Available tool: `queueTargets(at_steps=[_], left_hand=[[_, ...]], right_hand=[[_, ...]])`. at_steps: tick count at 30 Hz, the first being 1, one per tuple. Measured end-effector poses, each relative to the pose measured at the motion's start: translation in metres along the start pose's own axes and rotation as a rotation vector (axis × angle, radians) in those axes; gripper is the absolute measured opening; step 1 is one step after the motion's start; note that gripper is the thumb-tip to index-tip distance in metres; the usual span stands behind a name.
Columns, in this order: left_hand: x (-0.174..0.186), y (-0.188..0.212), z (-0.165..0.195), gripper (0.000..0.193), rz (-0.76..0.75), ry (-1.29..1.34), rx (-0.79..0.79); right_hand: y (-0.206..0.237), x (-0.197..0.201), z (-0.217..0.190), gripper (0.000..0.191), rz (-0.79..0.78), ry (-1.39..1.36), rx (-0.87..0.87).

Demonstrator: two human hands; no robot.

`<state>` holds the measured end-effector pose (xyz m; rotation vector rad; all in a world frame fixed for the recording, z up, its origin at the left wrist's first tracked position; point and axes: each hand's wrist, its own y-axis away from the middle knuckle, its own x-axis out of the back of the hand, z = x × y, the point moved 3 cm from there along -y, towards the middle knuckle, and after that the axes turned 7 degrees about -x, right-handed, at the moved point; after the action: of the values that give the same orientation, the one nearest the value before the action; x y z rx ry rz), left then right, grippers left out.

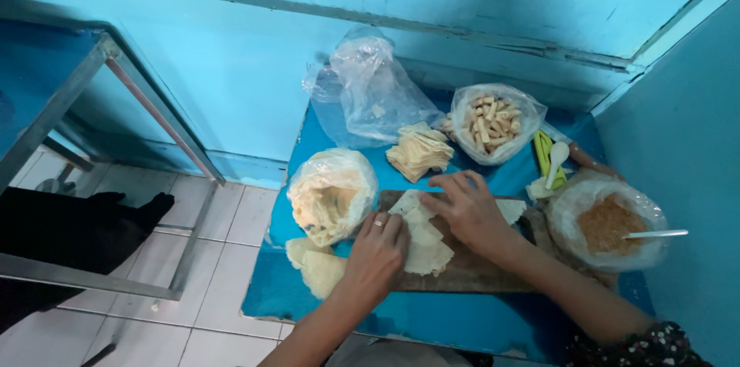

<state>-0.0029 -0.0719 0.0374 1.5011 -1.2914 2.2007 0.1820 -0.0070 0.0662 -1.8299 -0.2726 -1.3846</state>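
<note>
Left hand [379, 247]: laid palm down, fingers loosely spread, on the near-left edge of the wrapper sheets; a ring is worn on one finger; nothing is gripped.
Right hand [468, 209]: laid flat with fingers extended toward the left, fingertips pressed on the far end of the same sheets; nothing is enclosed.
Wrapper sheets [422, 237]: thin pale squares, overlapped in a row on the wooden board; the long axis of the row runs from far-left to near-right, the far end lying under the right fingertips.
Wooden board [462, 273]: brown, set on the blue table, its long axis left to right.
Blue table [432, 317]: small, placed against the turquoise wall.
Loose wrappers [317, 265]: pale pieces left of the board, near the left wrist.
Open bag of wrappers [331, 193]: clear plastic, far-left of the board.
Stacked squares [418, 149]: a pale pile beyond the board.
Empty clear bag [370, 89]: crumpled, at the far side.
Bag of short sticks [493, 122]: pale pieces, far right.
Bowl of brown filling [609, 222]: plastic-lined, right of the board, a spoon handle resting across it.
White spoon [556, 157]: laid over green stalks [542, 153].
</note>
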Motion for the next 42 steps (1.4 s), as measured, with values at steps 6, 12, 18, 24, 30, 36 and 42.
queueTargets(at_steps=[6,12,18,24,30,36,42], left_hand=[[0.002,0.003,0.002,0.042,0.113,0.081,0.075],[-0.001,0.003,-0.002,0.041,0.051,0.175,0.178],[0.009,-0.002,0.005,0.033,0.089,0.07,0.12],[0.009,-0.004,0.008,0.016,0.056,-0.042,0.037],[0.012,0.005,0.006,0.021,0.061,0.004,0.006],[0.019,0.007,0.005,0.028,0.075,0.063,0.021],[0.035,0.016,0.008,0.027,0.099,0.163,0.196]], right_hand=[[0.003,-0.004,0.032,0.036,-0.037,-0.307,-0.341],[0.035,0.0,-0.013,0.046,-0.175,-0.522,-0.294],[0.047,0.02,-0.053,0.049,-0.009,0.16,-0.078],[0.06,0.025,-0.054,0.038,0.032,0.288,0.01],[0.079,0.05,0.02,0.01,0.162,-0.41,-0.599],[0.128,0.117,0.084,0.046,0.223,-0.159,-0.798],[0.128,0.114,0.083,0.044,-0.127,0.312,-0.376]])
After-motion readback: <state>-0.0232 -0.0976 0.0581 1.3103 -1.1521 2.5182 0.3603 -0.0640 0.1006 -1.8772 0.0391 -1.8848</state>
